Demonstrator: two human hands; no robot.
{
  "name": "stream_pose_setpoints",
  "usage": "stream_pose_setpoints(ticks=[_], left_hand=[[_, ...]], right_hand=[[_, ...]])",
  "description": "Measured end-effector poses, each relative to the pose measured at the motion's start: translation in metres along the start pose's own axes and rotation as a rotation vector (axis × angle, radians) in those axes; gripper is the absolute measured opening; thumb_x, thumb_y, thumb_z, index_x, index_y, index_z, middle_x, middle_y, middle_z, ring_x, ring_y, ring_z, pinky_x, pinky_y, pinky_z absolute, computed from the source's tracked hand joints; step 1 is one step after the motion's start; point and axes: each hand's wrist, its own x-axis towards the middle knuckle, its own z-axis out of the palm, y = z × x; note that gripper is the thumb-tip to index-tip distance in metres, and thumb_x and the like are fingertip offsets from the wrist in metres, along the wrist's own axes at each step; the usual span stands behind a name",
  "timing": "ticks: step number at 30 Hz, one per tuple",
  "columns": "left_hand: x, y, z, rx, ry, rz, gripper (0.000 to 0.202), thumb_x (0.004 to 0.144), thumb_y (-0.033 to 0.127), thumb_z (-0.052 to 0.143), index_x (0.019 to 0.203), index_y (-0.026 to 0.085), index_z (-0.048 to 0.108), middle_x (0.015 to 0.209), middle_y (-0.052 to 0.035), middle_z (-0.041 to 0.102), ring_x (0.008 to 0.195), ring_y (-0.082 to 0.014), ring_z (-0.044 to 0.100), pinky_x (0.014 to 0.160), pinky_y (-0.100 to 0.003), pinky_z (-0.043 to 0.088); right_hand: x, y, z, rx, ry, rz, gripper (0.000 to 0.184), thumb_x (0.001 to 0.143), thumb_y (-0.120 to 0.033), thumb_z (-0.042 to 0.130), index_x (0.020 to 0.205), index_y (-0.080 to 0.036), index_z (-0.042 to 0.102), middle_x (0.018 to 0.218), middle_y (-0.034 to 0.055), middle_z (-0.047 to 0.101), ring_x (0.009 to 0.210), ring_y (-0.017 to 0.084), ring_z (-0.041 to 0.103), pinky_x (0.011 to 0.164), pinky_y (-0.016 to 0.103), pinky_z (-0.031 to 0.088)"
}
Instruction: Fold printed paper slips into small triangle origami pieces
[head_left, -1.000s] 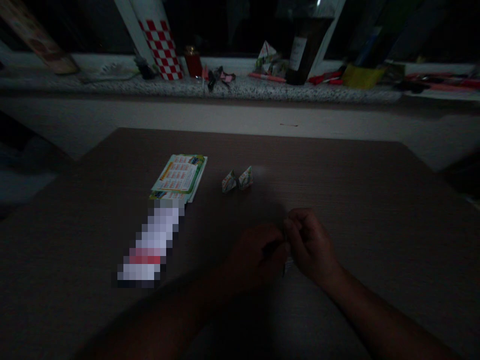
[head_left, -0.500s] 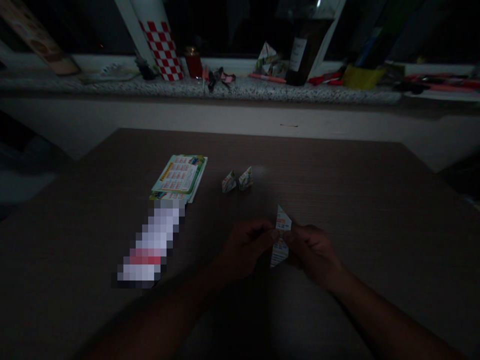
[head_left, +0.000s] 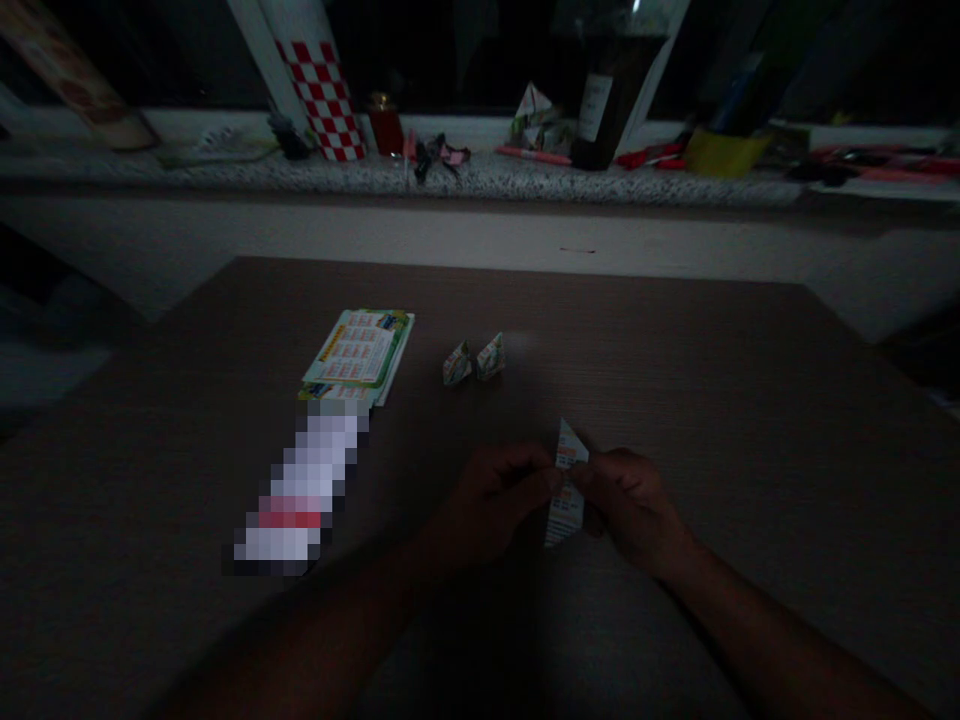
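A folded piece of printed paper (head_left: 568, 512), long with slanted pointed ends, is held upright between my hands above the table. My left hand (head_left: 504, 500) pinches its left edge near the middle, thumb on the near face. From the other side my right hand (head_left: 628, 505) grips it, with the thumb pressed on the print and the fingers behind. Beyond my hands, two small folded paper pieces (head_left: 457, 365) stand side by side on the table. To their left lies a stack of printed calendar sheets (head_left: 356, 348).
The brown table (head_left: 712, 400) meets a white wall. Near the sheets lies a long pixelated object (head_left: 300, 490). Along the granite sill (head_left: 495, 180) stand a red-and-white checkered tube (head_left: 326, 100), a dark labelled bottle (head_left: 600, 110), a yellow container (head_left: 724, 152) and a small red bottle (head_left: 386, 125).
The folded paper has shifted slightly right and down between my fingers. My hands have barely moved, and the things on the table stay where they were.
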Motion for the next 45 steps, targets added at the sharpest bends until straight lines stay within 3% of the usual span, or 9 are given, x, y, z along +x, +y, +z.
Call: stream_pose_setpoints(ticks=[11,14,18,23,27,30,33,39,45], left_hand=[[0.001,-0.003,-0.006,-0.105,0.012,-0.112,0.026,0.076,0.038,0.064,0.069,0.013,0.058,0.063,0.0015,0.053,0.058,-0.009,0.047,0.056,-0.022,0.037],[0.003,0.0,-0.01,-0.242,0.031,-0.221,0.024,0.069,0.036,0.068,0.067,0.014,0.058,0.058,0.0022,0.053,0.051,-0.0079,0.046,0.051,-0.021,0.036],[0.004,0.004,-0.014,-0.359,-0.082,-0.281,0.026,0.069,0.038,0.067,0.063,0.015,0.057,0.05,0.002,0.05,0.045,-0.0096,0.046,0.049,-0.024,0.039],[0.004,0.01,-0.028,-0.121,-0.223,-0.309,0.032,0.079,0.039,0.058,0.061,0.012,0.06,0.053,-0.0009,0.054,0.049,-0.0115,0.051,0.052,-0.025,0.04],[0.0,0.026,-0.039,0.269,0.01,-0.069,0.028,0.086,0.038,0.056,0.079,0.014,0.068,0.073,-0.0017,0.067,0.067,-0.0129,0.059,0.063,-0.023,0.043],[-0.003,0.032,-0.038,0.573,-0.008,0.12,0.022,0.08,0.033,0.066,0.097,0.018,0.07,0.094,-0.0023,0.072,0.087,-0.0166,0.064,0.078,-0.025,0.045],[-0.005,0.027,-0.033,0.788,-0.049,0.223,0.018,0.084,0.028,0.062,0.097,0.02,0.071,0.089,-0.0015,0.074,0.08,-0.015,0.065,0.073,-0.024,0.044],[-0.005,0.017,-0.03,0.782,-0.043,0.215,0.023,0.09,0.032,0.055,0.093,0.018,0.074,0.072,-0.0002,0.073,0.059,-0.0111,0.06,0.057,-0.021,0.039],[-0.005,0.021,-0.028,0.566,-0.044,0.105,0.021,0.087,0.03,0.059,0.092,0.016,0.073,0.08,-0.0027,0.074,0.071,-0.0135,0.065,0.063,-0.021,0.044]], right_hand=[[0.001,-0.001,-0.003,0.029,0.025,-0.017,0.047,0.092,-0.049,0.045,0.058,-0.017,0.054,0.05,-0.0011,0.049,0.044,0.01,0.045,0.042,0.022,0.037],[0.005,-0.005,-0.01,-0.059,0.162,-0.149,0.019,0.09,-0.037,0.054,0.09,-0.021,0.064,0.076,0.003,0.063,0.067,0.015,0.06,0.06,0.027,0.05],[0.009,-0.011,-0.016,-0.395,0.178,-0.413,0.032,0.079,-0.02,0.068,0.11,-0.026,0.064,0.115,0.0098,0.063,0.106,0.024,0.06,0.088,0.04,0.05],[0.013,-0.016,-0.017,-0.447,0.016,-0.645,0.02,0.082,-0.014,0.065,0.098,-0.024,0.071,0.085,0.0066,0.072,0.083,0.022,0.066,0.076,0.04,0.053],[0.01,-0.017,-0.019,-0.485,0.019,-0.561,0.017,0.081,-0.01,0.065,0.092,-0.022,0.071,0.076,0.0049,0.07,0.071,0.019,0.065,0.065,0.035,0.052],[0.008,-0.016,-0.021,-0.489,0.015,-0.474,0.014,0.082,-0.012,0.064,0.089,-0.021,0.072,0.075,0.0047,0.069,0.069,0.018,0.064,0.06,0.032,0.051],[0.008,-0.015,-0.02,-0.479,0.023,-0.445,0.012,0.082,-0.014,0.064,0.087,-0.021,0.072,0.075,0.0043,0.07,0.067,0.017,0.065,0.058,0.03,0.051],[0.008,-0.012,-0.015,-0.479,0.053,-0.433,0.008,0.081,-0.018,0.067,0.087,-0.022,0.072,0.075,0.0035,0.073,0.064,0.017,0.067,0.058,0.029,0.054],[0.006,-0.017,-0.015,-0.441,0.038,-0.392,0.007,0.082,-0.018,0.067,0.082,-0.02,0.073,0.068,0.0021,0.072,0.056,0.014,0.065,0.05,0.025,0.051]])
